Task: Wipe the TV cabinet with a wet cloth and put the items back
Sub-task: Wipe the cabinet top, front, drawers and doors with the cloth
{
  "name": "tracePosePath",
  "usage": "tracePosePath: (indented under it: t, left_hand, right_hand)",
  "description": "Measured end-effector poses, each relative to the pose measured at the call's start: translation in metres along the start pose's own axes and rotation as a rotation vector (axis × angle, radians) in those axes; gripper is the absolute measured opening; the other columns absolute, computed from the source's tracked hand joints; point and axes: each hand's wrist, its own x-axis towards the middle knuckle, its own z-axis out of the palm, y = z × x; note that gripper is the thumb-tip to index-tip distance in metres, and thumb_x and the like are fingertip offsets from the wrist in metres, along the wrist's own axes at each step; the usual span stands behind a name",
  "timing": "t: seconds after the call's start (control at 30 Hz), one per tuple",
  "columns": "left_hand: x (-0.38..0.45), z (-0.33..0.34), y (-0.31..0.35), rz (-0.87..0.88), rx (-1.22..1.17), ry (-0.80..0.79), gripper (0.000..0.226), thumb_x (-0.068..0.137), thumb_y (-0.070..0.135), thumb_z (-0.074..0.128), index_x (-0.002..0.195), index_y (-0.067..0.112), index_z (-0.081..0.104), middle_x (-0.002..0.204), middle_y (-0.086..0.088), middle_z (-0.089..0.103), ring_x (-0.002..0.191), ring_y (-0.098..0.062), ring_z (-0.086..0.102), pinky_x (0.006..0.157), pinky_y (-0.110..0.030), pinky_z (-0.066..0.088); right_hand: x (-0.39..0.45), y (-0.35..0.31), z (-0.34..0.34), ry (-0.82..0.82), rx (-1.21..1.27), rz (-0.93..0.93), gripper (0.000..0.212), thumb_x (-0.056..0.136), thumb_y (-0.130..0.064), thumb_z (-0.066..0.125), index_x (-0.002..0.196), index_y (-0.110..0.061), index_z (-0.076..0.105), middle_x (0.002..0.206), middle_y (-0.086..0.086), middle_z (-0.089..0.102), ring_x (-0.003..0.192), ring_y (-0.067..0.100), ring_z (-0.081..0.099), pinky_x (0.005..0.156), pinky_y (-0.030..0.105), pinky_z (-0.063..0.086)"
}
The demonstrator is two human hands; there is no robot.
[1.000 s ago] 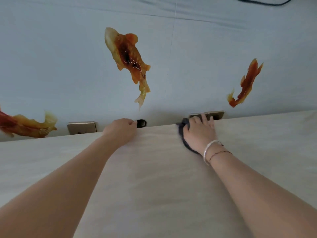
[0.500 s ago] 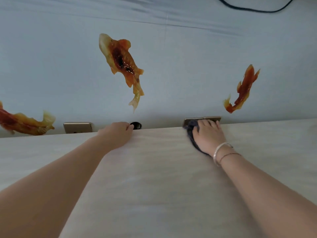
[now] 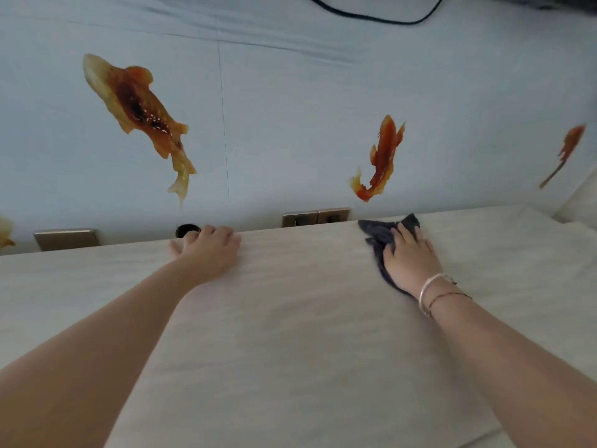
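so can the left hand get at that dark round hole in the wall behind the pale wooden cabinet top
Probably yes. The left hand rests at the back edge of the pale wooden cabinet top, its fingertips right beside the dark round hole, with nothing between them.

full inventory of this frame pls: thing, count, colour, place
cabinet top: 1, pale wood grain, fills the lower frame
cloth: 1, dark grey, on the cabinet top near its back edge, under the right hand
fish decals: 4 in view plus part of another at the left edge, orange and yellow, on the wall
wall: 1, light blue, behind the cabinet
socket plates: 3, bronze, low on the wall; a pair in the middle, one at left
round hole: 1, black, on the wall by the left fingers
cable: 1, black, top of frame
bracelets: 2, one silver, one thin gold, right wrist
left hand: rests at the back edge
right hand: presses the cloth flat
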Motion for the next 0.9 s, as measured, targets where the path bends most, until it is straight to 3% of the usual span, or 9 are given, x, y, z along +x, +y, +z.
tracePosePath:
  t: [0.07, 0.2, 0.3, 0.37, 0.5, 0.57, 0.7, 0.8, 0.9]
  left_hand:
    - [-0.002, 0.002, 0.000, -0.013, 0.030, 0.043, 0.041, 0.101, 0.022, 0.021, 0.139, 0.023, 0.037, 0.145, -0.002, 0.032, 0.134, -0.024, 0.026, 0.105, -0.047, 0.022]
    - [0.003, 0.001, 0.000, -0.038, -0.077, 0.041, 0.043, 0.101, 0.022, 0.019, 0.140, 0.023, 0.034, 0.148, 0.002, 0.030, 0.138, -0.023, 0.022, 0.109, -0.050, 0.017]
    - [0.008, 0.005, -0.006, -0.083, -0.180, 0.029, 0.043, 0.100, 0.031, 0.017, 0.139, 0.029, 0.037, 0.148, -0.001, 0.033, 0.138, -0.026, 0.023, 0.110, -0.049, 0.013]
    - [0.010, 0.007, -0.007, -0.066, -0.154, 0.034, 0.043, 0.100, 0.032, 0.017, 0.137, 0.031, 0.038, 0.147, 0.000, 0.034, 0.138, -0.026, 0.023, 0.109, -0.048, 0.014]
    - [0.012, 0.009, -0.009, -0.055, -0.143, 0.004, 0.042, 0.098, 0.036, 0.020, 0.136, 0.034, 0.037, 0.147, 0.000, 0.033, 0.139, -0.027, 0.021, 0.110, -0.050, 0.012]
    - [0.012, 0.009, -0.009, -0.055, -0.142, -0.012, 0.042, 0.098, 0.039, 0.021, 0.138, 0.034, 0.036, 0.148, -0.001, 0.031, 0.140, -0.029, 0.019, 0.111, -0.054, 0.009]
    - [0.011, 0.005, -0.009, -0.048, -0.158, -0.034, 0.044, 0.099, 0.040, 0.022, 0.141, 0.031, 0.033, 0.151, -0.003, 0.028, 0.142, -0.032, 0.016, 0.113, -0.058, 0.004]
    - [0.007, 0.001, -0.012, -0.036, -0.184, -0.047, 0.047, 0.099, 0.041, 0.020, 0.143, 0.030, 0.032, 0.154, -0.003, 0.026, 0.143, -0.033, 0.016, 0.114, -0.057, 0.004]
    - [0.008, 0.003, -0.013, -0.027, -0.175, -0.037, 0.047, 0.099, 0.041, 0.021, 0.143, 0.031, 0.032, 0.154, -0.002, 0.026, 0.142, -0.033, 0.017, 0.114, -0.056, 0.006]
  right_hand:
    - [-0.008, -0.028, 0.006, 0.041, -0.005, -0.027, 0.054, 0.101, -0.032, 0.019, 0.151, -0.012, 0.019, 0.160, 0.002, 0.010, 0.147, 0.027, 0.000, 0.120, 0.040, 0.002]
    - [-0.071, -0.121, 0.020, 0.106, 0.044, -0.534, 0.061, 0.097, -0.037, 0.008, 0.151, -0.012, 0.021, 0.159, 0.001, 0.014, 0.147, 0.024, -0.001, 0.120, 0.038, 0.002]
    - [-0.095, -0.132, 0.012, 0.024, 0.105, -0.714, 0.056, 0.099, -0.036, 0.015, 0.151, -0.017, 0.020, 0.160, -0.006, 0.010, 0.147, 0.017, -0.001, 0.118, 0.033, 0.004]
    - [-0.071, -0.099, 0.009, 0.044, 0.097, -0.653, 0.051, 0.101, -0.031, 0.025, 0.150, -0.019, 0.024, 0.159, -0.006, 0.012, 0.147, 0.017, 0.006, 0.117, 0.034, 0.012]
    - [-0.012, -0.009, -0.004, -0.032, 0.052, -0.091, 0.052, 0.101, -0.031, 0.017, 0.152, -0.017, 0.017, 0.161, -0.005, 0.004, 0.147, 0.020, 0.001, 0.120, 0.040, 0.007]
    - [-0.015, -0.008, -0.004, -0.009, 0.055, 0.007, 0.052, 0.101, -0.029, 0.018, 0.150, -0.012, 0.021, 0.160, 0.002, 0.010, 0.147, 0.026, 0.004, 0.119, 0.041, 0.005]
    - [-0.099, -0.100, 0.010, 0.205, 0.059, -0.567, 0.052, 0.097, -0.027, 0.021, 0.131, -0.001, 0.051, 0.141, 0.022, 0.043, 0.132, 0.041, 0.031, 0.116, 0.051, 0.015]
    - [-0.161, -0.138, 0.006, 0.059, 0.137, -0.753, 0.067, 0.090, -0.039, 0.009, 0.148, -0.012, 0.028, 0.158, 0.001, 0.020, 0.147, 0.024, 0.006, 0.119, 0.034, 0.003]
    - [-0.152, -0.098, 0.002, 0.056, 0.095, -0.692, 0.059, 0.096, -0.039, 0.010, 0.152, -0.022, 0.016, 0.160, -0.012, 0.003, 0.147, 0.011, -0.005, 0.117, 0.029, -0.003]
